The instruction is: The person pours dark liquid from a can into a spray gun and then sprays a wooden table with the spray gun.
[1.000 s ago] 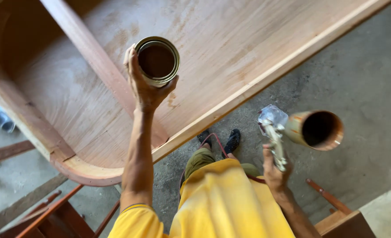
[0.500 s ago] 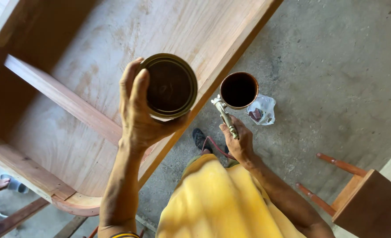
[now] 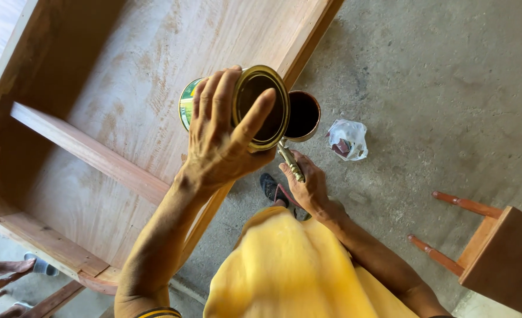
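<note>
Above the concrete floor [image 3: 426,70], left hand [image 3: 225,141] clamped around tilted tin can [image 3: 255,106], mouth toward cup [image 3: 303,115] on brass handle [image 3: 290,160] in right hand's [image 3: 308,188] closed grip.

Large wooden cabinet frame [image 3: 113,118] lying on concrete floor [image 3: 437,70]; crumpled plastic bag [image 3: 348,139] nearby; wooden stool [image 3: 496,247], probably, at right.

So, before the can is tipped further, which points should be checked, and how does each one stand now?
1. Left hand grips the can firmly: ok.
2. Can mouth sits beside the cup rim: ok.
3. Right hand holds the cup by its metal handle: ok.
4. Cup has room left for dark liquid: cannot tell.
5. Cup is over the concrete floor, not the wooden frame: ok.
6. Plastic bag lies clear of the cup: ok.
</note>
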